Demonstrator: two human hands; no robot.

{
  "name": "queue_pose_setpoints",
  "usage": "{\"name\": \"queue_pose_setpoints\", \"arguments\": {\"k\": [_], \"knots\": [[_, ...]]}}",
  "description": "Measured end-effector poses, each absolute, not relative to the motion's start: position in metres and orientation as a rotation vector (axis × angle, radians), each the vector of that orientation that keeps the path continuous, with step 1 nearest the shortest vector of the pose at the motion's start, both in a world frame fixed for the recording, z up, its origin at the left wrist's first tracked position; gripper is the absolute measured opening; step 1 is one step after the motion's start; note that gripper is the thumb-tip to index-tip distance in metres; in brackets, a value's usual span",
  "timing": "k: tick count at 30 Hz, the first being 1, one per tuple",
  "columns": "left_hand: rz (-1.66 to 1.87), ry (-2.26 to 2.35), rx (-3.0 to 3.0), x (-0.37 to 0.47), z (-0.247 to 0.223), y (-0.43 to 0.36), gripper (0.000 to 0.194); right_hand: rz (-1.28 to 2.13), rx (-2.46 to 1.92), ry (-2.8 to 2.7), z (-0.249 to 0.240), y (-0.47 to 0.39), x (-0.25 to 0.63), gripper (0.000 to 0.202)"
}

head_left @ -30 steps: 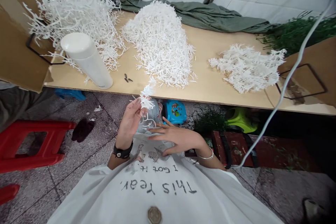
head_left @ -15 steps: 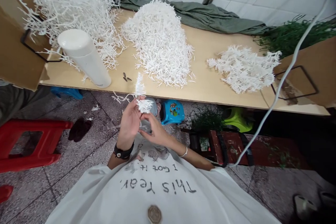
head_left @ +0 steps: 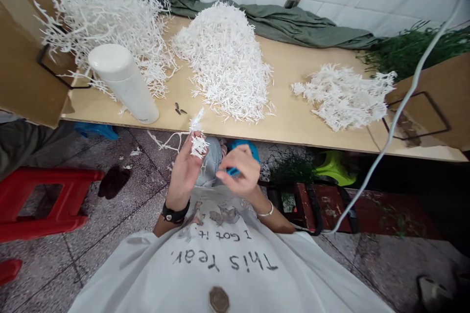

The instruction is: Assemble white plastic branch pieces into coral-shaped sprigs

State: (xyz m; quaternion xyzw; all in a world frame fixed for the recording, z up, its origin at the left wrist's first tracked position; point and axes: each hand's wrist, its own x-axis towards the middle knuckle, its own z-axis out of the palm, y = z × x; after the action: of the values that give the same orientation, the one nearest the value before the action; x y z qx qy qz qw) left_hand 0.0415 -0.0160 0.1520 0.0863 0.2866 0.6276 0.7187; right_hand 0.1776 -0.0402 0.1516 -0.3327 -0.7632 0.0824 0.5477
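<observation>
Just in front of the table's near edge, my left hand (head_left: 185,166) holds a white branched piece (head_left: 199,146) between its fingers, with more white sprigs sticking up past the fingertips and a thin white strand trailing left. To its right, my right hand (head_left: 240,168) is raised apart from it, fingers curled with thumb and forefinger a little apart; no object shows between them. A large heap of short white pieces (head_left: 231,68) lies on the table beyond my hands. A tangled pile of long white branches (head_left: 113,10) stands at the left, and a smaller white clump (head_left: 347,95) at the right.
A white bottle (head_left: 127,85) stands on the tan table (head_left: 282,127) near small dark seeds (head_left: 179,108). Cardboard flaps flank both ends. A grey cable (head_left: 391,122) crosses the right side. Below are a red stool (head_left: 47,200), blue and green stools.
My right hand has moved away from my left hand, to the right and slightly up. The white piece in my left hand has tilted a little.
</observation>
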Motion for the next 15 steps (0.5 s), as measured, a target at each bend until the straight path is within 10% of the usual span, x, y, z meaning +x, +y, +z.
{"name": "queue_pose_setpoints", "arguments": {"k": [15], "knots": [[1.362,0.659,0.477,0.049,0.16,-0.024,0.011,0.573,-1.113,-1.884,0.168,-0.027,0.173,0.023]]}}
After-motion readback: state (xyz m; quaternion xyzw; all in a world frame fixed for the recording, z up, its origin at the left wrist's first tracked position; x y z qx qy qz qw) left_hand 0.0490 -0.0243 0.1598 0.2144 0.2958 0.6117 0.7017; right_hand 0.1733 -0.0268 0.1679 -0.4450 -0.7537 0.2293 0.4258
